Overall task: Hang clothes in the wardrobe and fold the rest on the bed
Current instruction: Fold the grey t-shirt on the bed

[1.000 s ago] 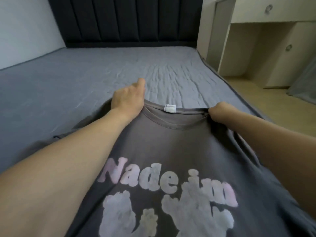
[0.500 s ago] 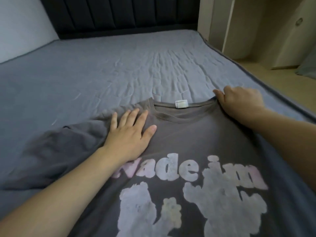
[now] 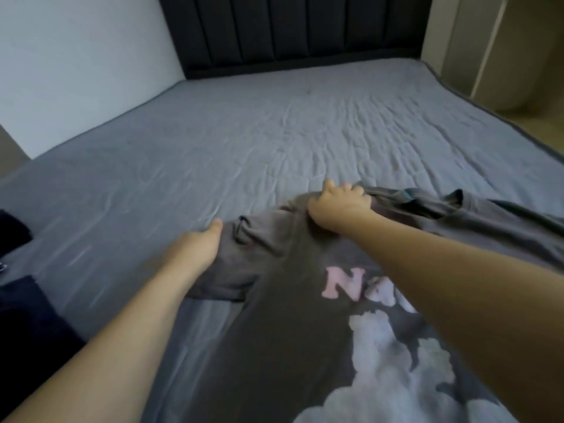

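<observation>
A dark grey T-shirt (image 3: 293,325) with pink lettering and a pale print lies face up on the grey bed (image 3: 244,141). My left hand (image 3: 198,248) grips the shirt's left sleeve, with its fingers tucked under the cloth. My right hand (image 3: 338,203) has crossed over and clutches the fabric at the left shoulder, fingers curled into it. The collar area is bunched and crumpled to the right of that hand. My right forearm covers part of the lettering.
Dark clothing (image 3: 24,325) lies at the bed's left edge. A black padded headboard (image 3: 290,32) stands at the far end, with a white wall to its left. Light wooden furniture (image 3: 503,47) stands beyond the bed's right side.
My right hand has crossed from the right shoulder to the left shoulder. My left hand has left the chest and taken the left sleeve. The collar has crumpled and the view has swung left.
</observation>
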Motion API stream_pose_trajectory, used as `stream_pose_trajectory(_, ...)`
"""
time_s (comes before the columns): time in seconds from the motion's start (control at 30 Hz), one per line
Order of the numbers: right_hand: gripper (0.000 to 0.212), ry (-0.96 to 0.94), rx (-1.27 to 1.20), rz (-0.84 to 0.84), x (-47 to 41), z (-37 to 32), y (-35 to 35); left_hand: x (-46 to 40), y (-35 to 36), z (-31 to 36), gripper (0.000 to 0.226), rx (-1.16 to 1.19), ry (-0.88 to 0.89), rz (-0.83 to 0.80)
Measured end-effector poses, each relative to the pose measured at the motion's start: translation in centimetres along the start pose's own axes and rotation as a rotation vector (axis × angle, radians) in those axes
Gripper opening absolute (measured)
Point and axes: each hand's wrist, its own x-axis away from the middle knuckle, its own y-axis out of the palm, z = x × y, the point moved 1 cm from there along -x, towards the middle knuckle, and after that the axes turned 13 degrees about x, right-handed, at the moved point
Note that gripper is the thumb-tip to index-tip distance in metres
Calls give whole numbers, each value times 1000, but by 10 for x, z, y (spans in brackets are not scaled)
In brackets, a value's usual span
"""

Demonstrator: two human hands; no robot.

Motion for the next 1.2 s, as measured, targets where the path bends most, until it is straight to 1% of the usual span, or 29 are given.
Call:
stream_pose_trajectory(0.07, 55, 64, -18, -82, -3, 0, 12, -6, 2, 10, 54, 440, -14, -111)
stream_pose_trajectory(0.1, 58, 60, -1, -96, -5, 3, 19, -9, 1, 14, 44, 587, 25, -100)
stream_pose_trajectory(0.13, 60, 49, 1, -104, -7, 7, 24, -10, -4, 17, 35, 648, 93, -22)
stream_pose_trajectory(0.2, 59, 42, -21, -64, -14, 14, 30, -3, -20, 13, 28, 543, 307, 249)
stream_pose_trajectory(0.23, 57, 34, -14, 8, -18, 16, 32, 4, -27, 4, 24, 431, 420, 373)
stream_pose_trajectory(0.27, 54, 13, 12, 109, -20, 17, 33, 13, -29, -8, 21, 307, 495, 430)
stream_pose_trajectory(0.3, 50, -19, 33, 223, -22, 17, 35, 21, -27, -23, 24, 168, 514, 407)
stream_pose_trajectory(0.37, 38, -80, -11, 409, -22, 15, 39, 27, -18, -48, 35, -32, 392, 231)
stream_pose_trajectory(0.4, 31, -89, -70, 458, -21, 16, 40, 26, -16, -50, 31, -42, 304, 176)
stream_pose_trajectory(0.43, 24, -88, -126, 486, -21, 17, 40, 19, -17, -46, 26, -11, 221, 153)
stream_pose_trajectory(0.47, 18, -91, -159, 509, -21, 18, 39, 8, -19, -38, 34, 76, 124, 138)
stream_pose_trajectory(0.5, 13, -114, -160, 527, -21, 17, 38, -5, -22, -28, 48, 190, 39, 91)
stream_pose_trajectory(0.53, 13, -158, -134, 523, -23, 13, 36, -14, -23, -15, 59, 321, -13, 13)
stream_pose_trajectory(0.57, 18, -213, -99, 478, -26, 8, 34, -23, -21, -4, 59, 434, -17, -63)
stream_pose_trajectory(0.63, 29, -313, -2, 274, -33, -4, 27, -33, -18, 15, 30, 502, 67, -154)
stream_pose_trajectory(0.67, 32, -339, 44, 198, -38, -9, 24, -36, -20, 21, 13, 483, 150, -97)
stream_pose_trajectory(0.7, 31, -344, 65, 185, -43, -13, 22, -38, -23, 23, 3, 461, 250, 16)
stream_pose_trajectory(0.73, 28, -315, 33, 223, -47, -14, 20, -35, -28, 22, 10, 423, 355, 165)
stream_pose_trajectory(0.8, 24, -170, -115, 353, -47, -14, 22, -22, -34, 10, 11, 320, 537, 438)
stream_pose_trajectory(0.83, 23, -115, -137, 383, -44, -15, 26, -17, -32, 1, 8, 277, 568, 502)
stream_pose_trajectory(0.87, 23, -97, -101, 382, -41, -17, 33, -13, -28, -9, 7, 243, 527, 495)
stream_pose_trajectory(0.9, 23, -115, -39, 382, -37, -19, 39, -10, -24, -18, 16, 236, 426, 441)
stream_pose_trajectory(0.97, 28, -214, 8, 404, -35, -24, 38, -12, -15, -30, 46, 189, 186, 251)
stream_pose_trajectory(1.0, 32, -275, 17, 377, -36, -27, 32, -13, -11, -32, 60, 99, 144, 182)
stream_pose_trajectory(1.03, 38, -343, 62, 306, -40, -31, 25, -14, -10, -33, 65, 7, 154, 137)
stream_pose_trajectory(1.07, 42, -405, 139, 203, -44, -35, 20, -14, -9, -34, 59, -51, 196, 109)
stream_pose_trajectory(1.13, 39, -445, 237, 38, -52, -43, 12, -15, -9, -38, 29, -31, 269, 57)
stream_pose_trajectory(1.17, 36, -436, 222, 42, -55, -45, 10, -17, -10, -42, 21, -23, 280, 59)
stream_pose_trajectory(1.2, 33, -417, 203, 114, -56, -46, 11, -19, -11, -48, 22, -43, 278, 80)
